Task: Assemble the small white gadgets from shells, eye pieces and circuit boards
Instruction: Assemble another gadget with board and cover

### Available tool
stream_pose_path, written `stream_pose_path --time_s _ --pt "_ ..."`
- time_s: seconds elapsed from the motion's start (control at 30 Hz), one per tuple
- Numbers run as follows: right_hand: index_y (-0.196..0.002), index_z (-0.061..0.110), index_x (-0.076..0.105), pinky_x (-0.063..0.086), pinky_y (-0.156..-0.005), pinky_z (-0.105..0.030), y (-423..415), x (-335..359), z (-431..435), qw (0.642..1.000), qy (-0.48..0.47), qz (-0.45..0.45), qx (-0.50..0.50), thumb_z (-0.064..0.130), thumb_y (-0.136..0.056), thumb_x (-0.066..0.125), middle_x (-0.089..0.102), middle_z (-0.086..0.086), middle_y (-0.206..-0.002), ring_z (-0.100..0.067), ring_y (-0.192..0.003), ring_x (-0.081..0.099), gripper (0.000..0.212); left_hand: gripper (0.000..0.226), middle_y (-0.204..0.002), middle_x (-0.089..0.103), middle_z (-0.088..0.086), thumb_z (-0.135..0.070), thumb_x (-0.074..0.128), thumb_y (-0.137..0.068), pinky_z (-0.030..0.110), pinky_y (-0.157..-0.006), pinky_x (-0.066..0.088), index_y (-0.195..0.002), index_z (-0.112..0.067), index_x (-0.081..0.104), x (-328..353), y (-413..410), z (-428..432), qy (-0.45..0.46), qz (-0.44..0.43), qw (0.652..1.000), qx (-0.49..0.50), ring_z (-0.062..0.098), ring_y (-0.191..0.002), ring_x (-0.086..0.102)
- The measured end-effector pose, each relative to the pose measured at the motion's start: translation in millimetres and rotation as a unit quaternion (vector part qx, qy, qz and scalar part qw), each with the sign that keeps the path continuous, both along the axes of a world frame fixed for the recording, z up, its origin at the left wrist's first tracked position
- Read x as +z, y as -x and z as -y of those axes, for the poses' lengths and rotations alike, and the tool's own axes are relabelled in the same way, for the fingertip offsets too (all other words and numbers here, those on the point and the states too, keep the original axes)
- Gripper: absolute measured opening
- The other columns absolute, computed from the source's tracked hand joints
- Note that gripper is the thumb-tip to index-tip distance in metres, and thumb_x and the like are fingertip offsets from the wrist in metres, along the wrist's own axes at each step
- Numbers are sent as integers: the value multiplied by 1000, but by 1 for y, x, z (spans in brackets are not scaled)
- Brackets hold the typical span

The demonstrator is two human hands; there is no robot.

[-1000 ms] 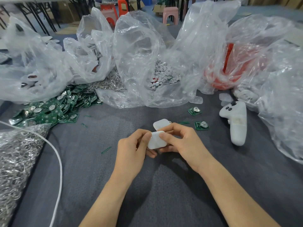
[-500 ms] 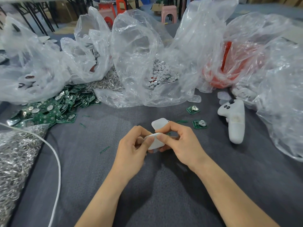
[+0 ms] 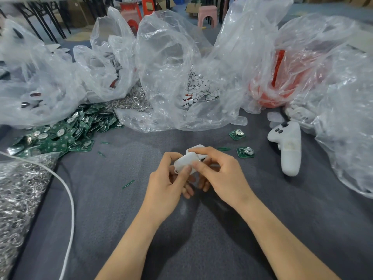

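Head view. Item: small white rounded-square plastic shell [image 3: 186, 161], held above the middle of the grey cloth-covered table [image 3: 201, 249], between both hands. Left hand [image 3: 167, 182]: fingers curled under the shell, thumb pressed on its near edge, closed around it. Right hand [image 3: 224, 174]: thumb and forefinger pinch the shell's right side, remaining fingers curled below. Second white plastic shell piece [image 3: 197, 147]: just behind the held one, partly covered by the right forefinger; whether the finger touches it cannot be told. Two loose green square circuit boards with round silver cells [image 3: 237, 135] and [image 3: 245, 152]: flat on the cloth, right of the hands, apart from each other. Heap of green circuit boards [image 3: 60, 136]: far left, spilling from under a crumpled clear plastic bag [image 3: 40, 81]. Open clear plastic bag of small white round pieces [image 3: 198, 91]: behind the hands, centre. White handheld controller with dark buttons [image 3: 288, 150]: lying right of the loose boards. Clear bag with a red object inside [image 3: 270, 91]: back right. Mass of small silver metal rings [image 3: 18, 199]: near left edge, with a white cable [image 3: 69, 199] curving beside it.
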State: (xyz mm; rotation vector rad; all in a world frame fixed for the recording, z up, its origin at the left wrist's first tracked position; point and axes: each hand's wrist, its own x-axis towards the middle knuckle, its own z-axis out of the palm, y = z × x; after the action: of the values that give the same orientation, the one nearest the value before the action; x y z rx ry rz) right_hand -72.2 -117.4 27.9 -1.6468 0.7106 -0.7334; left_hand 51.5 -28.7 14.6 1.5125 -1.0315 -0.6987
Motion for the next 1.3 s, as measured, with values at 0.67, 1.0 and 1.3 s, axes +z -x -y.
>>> stream_pose_path --time_s 0.67,1.0,1.3 --pt "-110 19 60 51 -47 -31 -9 2 -10 985 -96 133 49 21 -91 59 65 -20 -69 -22 -52 59 19 25 -70 65 -6 -25 53 -92 23 -51 44 -106 -45 59 5 3 -2 63 99 993 27 12 -55 56" --pt "-105 13 56 49 -53 -18 -7 -3 -3 985 -96 134 -45 1 -86 65 68 -9 -88 -8 -67 65 24 41 -79 62 -3 -32 54 -90 24 -57 50 -130 -39 49 4 3 -3 68 99 993 -18 12 -60 59" --pt "-107 9 68 49 -64 -16 -6 2 -5 990 -69 124 -18 1 -91 60 72 1 -84 -3 -71 63 20 24 -66 66 0 -7 54 -95 21 -54 49 -107 -26 62 4 1 -3 32 29 999 -3 12 -53 59"
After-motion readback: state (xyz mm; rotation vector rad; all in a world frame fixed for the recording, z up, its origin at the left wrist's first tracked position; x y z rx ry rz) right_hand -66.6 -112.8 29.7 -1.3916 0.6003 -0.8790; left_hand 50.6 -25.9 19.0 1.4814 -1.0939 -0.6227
